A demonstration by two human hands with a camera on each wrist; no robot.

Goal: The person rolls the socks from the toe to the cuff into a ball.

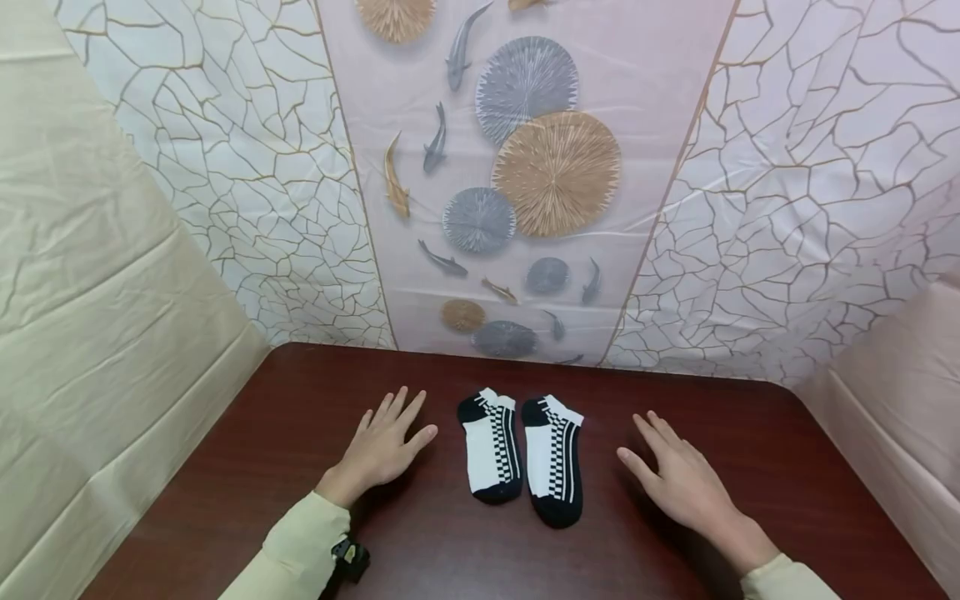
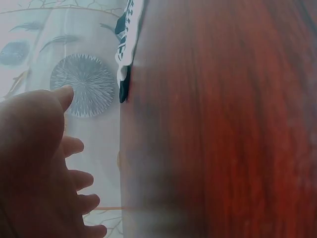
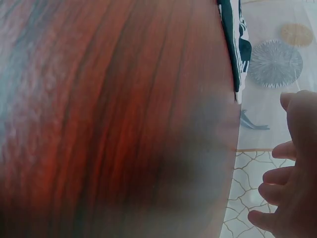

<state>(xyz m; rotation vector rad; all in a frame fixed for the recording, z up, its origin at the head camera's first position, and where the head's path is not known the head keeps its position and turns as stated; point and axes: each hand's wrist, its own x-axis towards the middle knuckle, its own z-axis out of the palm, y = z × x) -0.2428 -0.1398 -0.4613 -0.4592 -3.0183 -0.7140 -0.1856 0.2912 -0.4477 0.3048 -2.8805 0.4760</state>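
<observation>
Two low-cut socks, black and white with checkered stripes, lie flat side by side on the table in the head view. The left sock (image 1: 491, 450) and the right sock (image 1: 553, 462) both have their cuffs toward the back and black toes toward the front. To their left is my left hand (image 1: 384, 446), fingers spread and holding nothing. My right hand (image 1: 678, 479) is off to the right of the socks, its fingers extended and also without anything in them. Both wrist views show the socks edge-on, past the thumb of each hand.
The dark red wooden table (image 1: 442, 554) reaches back to a patterned cloth backdrop (image 1: 420, 325) with fish and round motifs. Pale fabric walls (image 1: 112, 400) stand along both sides. A small black device (image 1: 351, 558) is strapped at the left wrist.
</observation>
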